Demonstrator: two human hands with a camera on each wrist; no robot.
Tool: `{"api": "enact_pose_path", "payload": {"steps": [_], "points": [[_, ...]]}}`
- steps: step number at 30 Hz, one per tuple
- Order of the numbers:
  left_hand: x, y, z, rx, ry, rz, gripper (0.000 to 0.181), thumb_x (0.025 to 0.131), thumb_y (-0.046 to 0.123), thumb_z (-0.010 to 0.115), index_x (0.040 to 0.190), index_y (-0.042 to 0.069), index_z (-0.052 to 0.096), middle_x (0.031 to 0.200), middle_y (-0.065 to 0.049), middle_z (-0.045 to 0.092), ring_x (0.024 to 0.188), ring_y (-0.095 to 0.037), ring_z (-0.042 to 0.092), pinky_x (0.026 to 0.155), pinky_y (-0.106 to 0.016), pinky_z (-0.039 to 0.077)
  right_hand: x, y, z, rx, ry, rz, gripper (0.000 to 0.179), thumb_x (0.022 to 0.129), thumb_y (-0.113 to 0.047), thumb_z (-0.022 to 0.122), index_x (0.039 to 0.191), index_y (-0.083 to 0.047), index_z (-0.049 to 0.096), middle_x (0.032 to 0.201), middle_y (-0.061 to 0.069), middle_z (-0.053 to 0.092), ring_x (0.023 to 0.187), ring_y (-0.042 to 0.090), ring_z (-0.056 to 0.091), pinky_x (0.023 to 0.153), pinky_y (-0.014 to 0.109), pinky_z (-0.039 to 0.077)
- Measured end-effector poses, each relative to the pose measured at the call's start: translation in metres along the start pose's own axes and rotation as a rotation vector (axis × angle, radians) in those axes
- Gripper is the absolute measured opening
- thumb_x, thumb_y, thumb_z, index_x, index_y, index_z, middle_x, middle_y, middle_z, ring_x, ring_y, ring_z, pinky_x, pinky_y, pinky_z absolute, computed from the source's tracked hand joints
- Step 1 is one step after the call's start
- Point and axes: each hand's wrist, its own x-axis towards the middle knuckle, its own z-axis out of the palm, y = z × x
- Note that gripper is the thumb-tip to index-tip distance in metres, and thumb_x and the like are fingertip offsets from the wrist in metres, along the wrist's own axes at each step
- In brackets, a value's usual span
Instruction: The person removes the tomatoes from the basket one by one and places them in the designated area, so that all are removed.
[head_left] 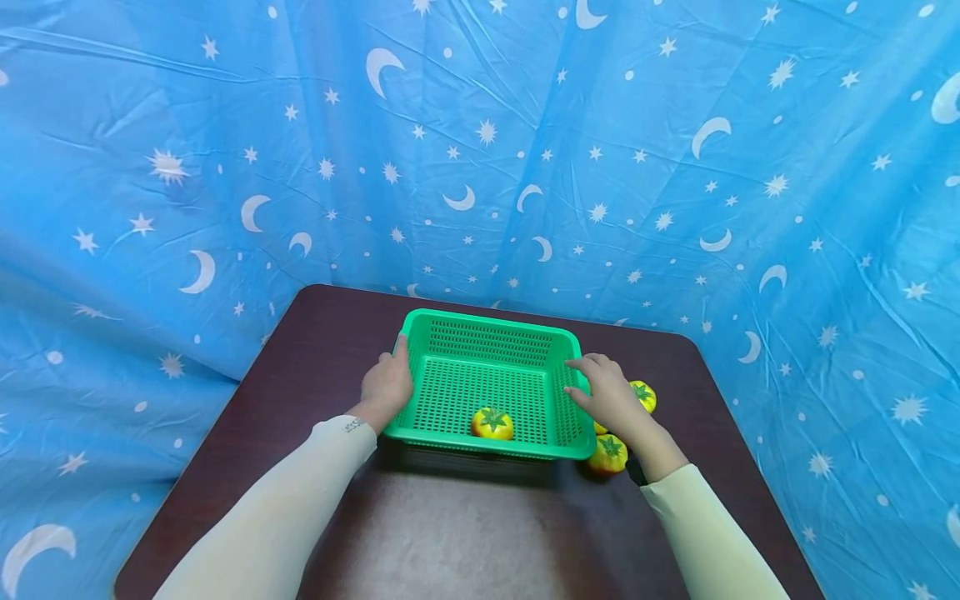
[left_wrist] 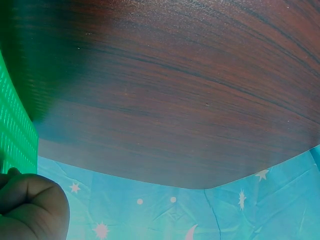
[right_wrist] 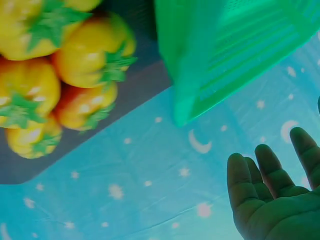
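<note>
A green plastic basket (head_left: 480, 383) with slotted walls spans the middle of the head view, and one yellow-red tomato (head_left: 492, 423) with a green star-shaped top lies near its front side. My left hand (head_left: 388, 382) grips the basket's left side, thumb along the rim; the left wrist view catches only part of that hand (left_wrist: 35, 210) beside the green wall (left_wrist: 17, 130). Over the right rim, my right hand (head_left: 606, 392) is spread with nothing held. The right wrist view shows its fingers (right_wrist: 242, 180) extended, apart from the basket's edge (right_wrist: 187, 95).
Several more tomatoes (right_wrist: 95, 50) cluster on the table right of the basket, one (head_left: 609, 454) by its front right corner and another (head_left: 643, 395) partly behind my right hand. The dark wood table (head_left: 465, 517) is bordered by a blue star-and-moon curtain (head_left: 480, 167).
</note>
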Motion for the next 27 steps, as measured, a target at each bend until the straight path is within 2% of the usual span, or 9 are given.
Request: {"api": "enact_pose_path", "payload": {"steps": [4, 8, 15, 20, 27], "points": [[0.001, 0.0, -0.001, 0.008, -0.006, 0.002, 0.07, 0.104, 0.005, 0.04, 0.163, 0.015, 0.003, 0.13, -0.028, 0.052, 0.08, -0.029, 0.059, 0.065, -0.042, 0.048, 0.011, -0.016, 0.001, -0.043, -0.021, -0.054, 0.044, 0.094, -0.02, 0.07, 0.134, -0.005, 0.061, 0.139, 0.021, 0.054, 0.13, 0.043, 0.047, 0.101, 0.059, 0.046], [0.001, 0.0, -0.001, 0.009, 0.002, 0.005, 0.069, 0.104, 0.006, 0.039, 0.163, 0.015, 0.003, 0.128, -0.027, 0.053, 0.08, -0.029, 0.058, 0.066, -0.042, 0.048, 0.02, -0.029, 0.004, -0.061, -0.052, -0.089, 0.043, 0.095, -0.021, 0.069, 0.134, -0.006, 0.061, 0.138, 0.019, 0.056, 0.131, 0.04, 0.048, 0.105, 0.057, 0.044], [0.0, -0.001, -0.002, 0.017, 0.011, 0.009, 0.069, 0.104, 0.005, 0.038, 0.163, 0.014, 0.003, 0.128, -0.029, 0.053, 0.077, -0.029, 0.058, 0.064, -0.042, 0.047, 0.034, -0.048, 0.02, -0.11, -0.157, -0.165, 0.053, 0.096, -0.029, 0.069, 0.143, -0.01, 0.054, 0.142, 0.016, 0.055, 0.134, 0.037, 0.047, 0.108, 0.053, 0.044], [-0.001, -0.002, -0.001, 0.025, 0.011, 0.016, 0.07, 0.103, 0.004, 0.039, 0.163, 0.012, 0.004, 0.129, -0.029, 0.053, 0.079, -0.029, 0.059, 0.066, -0.044, 0.05, 0.037, -0.056, 0.031, -0.1, -0.196, -0.168, 0.053, 0.096, -0.031, 0.068, 0.143, -0.013, 0.054, 0.143, 0.012, 0.055, 0.133, 0.034, 0.048, 0.108, 0.05, 0.045], [0.0, -0.001, 0.0, 0.024, 0.016, 0.019, 0.069, 0.104, 0.005, 0.039, 0.163, 0.012, 0.005, 0.128, -0.029, 0.053, 0.082, -0.031, 0.061, 0.067, -0.046, 0.051, 0.041, -0.064, 0.034, -0.073, -0.191, -0.176, 0.055, 0.096, -0.03, 0.068, 0.145, -0.012, 0.052, 0.143, 0.012, 0.055, 0.133, 0.034, 0.049, 0.108, 0.05, 0.045]]}}
